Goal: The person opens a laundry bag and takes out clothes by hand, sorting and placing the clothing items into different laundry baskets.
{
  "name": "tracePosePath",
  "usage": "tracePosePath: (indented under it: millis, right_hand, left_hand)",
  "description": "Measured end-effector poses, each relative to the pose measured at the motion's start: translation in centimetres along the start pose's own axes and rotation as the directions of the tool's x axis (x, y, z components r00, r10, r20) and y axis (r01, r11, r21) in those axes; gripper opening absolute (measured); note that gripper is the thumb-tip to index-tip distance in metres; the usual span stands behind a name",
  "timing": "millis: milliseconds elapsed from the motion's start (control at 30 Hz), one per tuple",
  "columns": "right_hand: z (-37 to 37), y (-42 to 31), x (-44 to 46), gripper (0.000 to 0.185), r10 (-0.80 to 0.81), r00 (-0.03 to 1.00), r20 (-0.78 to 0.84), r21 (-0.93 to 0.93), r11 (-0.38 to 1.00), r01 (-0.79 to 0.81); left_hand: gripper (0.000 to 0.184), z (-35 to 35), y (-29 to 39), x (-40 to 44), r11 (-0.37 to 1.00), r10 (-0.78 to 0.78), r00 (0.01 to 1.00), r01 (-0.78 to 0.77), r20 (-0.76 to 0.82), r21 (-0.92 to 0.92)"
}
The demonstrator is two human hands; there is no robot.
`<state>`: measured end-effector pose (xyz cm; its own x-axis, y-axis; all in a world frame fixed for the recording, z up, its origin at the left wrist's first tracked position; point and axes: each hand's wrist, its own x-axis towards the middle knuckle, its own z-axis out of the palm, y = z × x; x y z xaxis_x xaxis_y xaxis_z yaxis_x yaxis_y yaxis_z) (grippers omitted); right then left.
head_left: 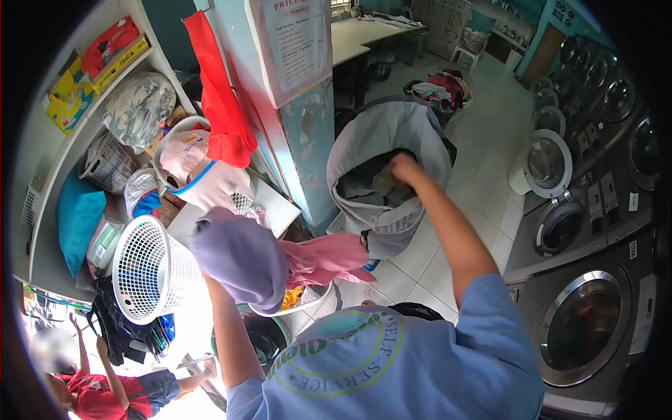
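Note:
A large grey fabric hamper (427,140) stands open by the pillar, with dark and olive clothes (374,183) inside. My right hand (403,168) reaches into its mouth, its fingers bent down at the clothes; what they hold, if anything, is hidden. On the left, my left hand (212,281) is mostly covered by a purple cloth (241,257) draped over it. Pink cloth (325,259) hangs beside the purple one, above a white basket (316,302) with yellow and other items.
White perforated basket (150,269) and shelves (77,150) at left; red cloth (222,105) hanging by the pillar (308,154). Front-loading machines (584,329) line the right, one round door (548,163) swung out. Clothes pile (444,89) behind the hamper. A person in red (105,395) at lower left.

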<state>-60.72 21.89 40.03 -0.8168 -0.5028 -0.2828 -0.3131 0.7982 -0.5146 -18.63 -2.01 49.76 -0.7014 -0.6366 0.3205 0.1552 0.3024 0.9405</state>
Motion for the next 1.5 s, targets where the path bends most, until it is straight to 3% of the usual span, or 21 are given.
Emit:
tracePosePath:
  millis: [33,100,133,200,233,367,533,600,633,667,700,767,867,967,1067,1133,1233,1300,1367,1467,1500]
  right_hand:
    - [2.5,2.1,1.2,0.024,-0.042,0.994,-0.098,-0.324,0.946,0.007]
    - [7.1,7.2,4.5,0.03,-0.026,0.995,-0.1,-0.263,0.965,-0.001]
    - [7.5,7.0,3.6,0.03,-0.027,0.994,-0.102,-0.261,0.965,0.0]
    - [7.9,5.8,1.1,0.025,0.174,0.953,-0.249,-0.122,0.97,-0.209]
    - [8.0,5.7,0.6,0.025,0.175,0.953,-0.247,-0.118,0.971,-0.208]
    - [9.2,6.3,0.8,0.021,0.144,0.961,-0.234,-0.101,0.98,-0.172]
    - [8.2,5.6,0.3,0.019,-0.024,0.977,-0.212,-0.249,0.968,-0.03]
    - [5.5,4.1,-0.5,0.016,0.052,0.975,-0.218,-0.021,0.998,-0.058]
    - [4.4,3.7,-0.6,0.016,0.047,0.975,-0.219,-0.025,0.998,-0.054]
    - [3.5,3.5,-0.8,0.017,0.058,0.986,-0.155,0.333,0.943,-0.004]
    - [2.6,3.2,-0.9,0.02,0.045,0.995,-0.089,0.649,0.76,0.023]
    - [-0.5,1.6,-1.9,0.024,-0.027,1.0,0.006,0.841,0.541,0.009]
    - [-7.0,-2.2,-5.8,0.042,-0.249,0.968,-0.033,0.975,0.207,0.086]
    - [-12.0,-5.4,-10.1,0.053,-0.441,0.894,-0.079,0.996,0.001,0.088]
    - [-13.0,-7.6,-12.6,0.056,-0.504,0.861,-0.069,0.997,-0.068,0.04]
    - [-12.0,-9.1,-14.1,0.059,-0.583,0.811,-0.043,0.996,-0.092,-0.013]
    - [-9.9,-11.9,-16.9,0.059,-0.724,0.684,0.094,0.989,-0.01,-0.146]
    - [-8.3,-13.7,-18.7,0.057,-0.735,0.654,0.181,0.978,0.067,-0.195]
    - [-7.1,-14.8,-19.7,0.052,-0.777,0.58,0.245,0.961,0.115,-0.251]
    - [-6.5,-15.6,-20.6,0.049,-0.809,0.534,0.245,0.965,0.151,-0.215]
    - [-6.6,-15.5,-20.4,0.047,-0.829,0.505,0.241,0.967,0.159,-0.202]
  left_hand:
    - [0.031,-0.9,-3.8,-0.9,0.988,-0.145,0.988,0.141,-0.06,-0.063]
    - [0.032,0.0,-7.7,-2.1,0.971,-0.108,0.994,0.106,0.004,-0.216]
    - [0.038,-0.2,-10.4,-2.7,0.872,-0.26,0.965,0.254,0.045,-0.417]
    - [0.041,-1.0,-15.8,-4.5,0.967,-0.254,0.961,0.255,0.109,-0.001]
    - [0.046,-2.2,-18.7,-5.6,0.934,-0.3,0.939,0.253,0.169,0.253]
    - [0.074,-3.0,-22.2,-10.5,0.594,-0.619,0.75,0.253,0.233,0.764]
    - [0.061,-0.7,-19.9,-10.6,0.766,-0.601,0.701,0.367,0.385,0.528]
    - [0.062,-0.3,-19.5,-10.3,0.781,-0.57,0.73,0.341,0.376,0.522]
    - [0.063,0.1,-19.2,-10.1,0.797,-0.538,0.757,0.314,0.371,0.516]
    - [0.063,0.6,-18.0,-9.7,0.799,-0.536,0.759,0.315,0.369,0.513]
    - [0.059,1.0,-16.7,-9.3,0.774,-0.593,0.716,0.382,0.368,0.505]
    - [0.055,1.9,-13.8,-8.4,0.742,-0.649,0.665,0.447,0.369,0.5]
    - [0.05,3.3,-11.7,-7.3,0.725,-0.67,0.607,0.411,0.428,0.552]
    - [0.049,5.0,-10.4,-6.0,0.812,-0.575,0.625,0.356,0.528,0.463]
    - [0.053,7.7,-6.9,-3.8,0.906,-0.424,0.643,0.299,0.638,0.3]
    - [0.066,9.7,-3.7,-2.7,0.957,-0.237,0.73,0.289,0.641,0.024]
    - [0.079,12.1,1.2,-1.6,0.965,-0.176,0.852,0.248,0.494,-0.083]
    - [0.085,13.5,3.2,-0.9,0.985,0.172,0.963,-0.173,0.209,-0.015]
    - [0.076,14.0,4.1,-0.6,0.976,0.205,0.966,-0.214,0.155,0.043]
    - [0.042,13.6,3.0,-0.4,0.942,0.135,0.953,-0.04,0.271,-0.332]
    - [0.042,12.9,2.9,-0.6,0.943,0.133,0.954,-0.038,0.269,-0.331]
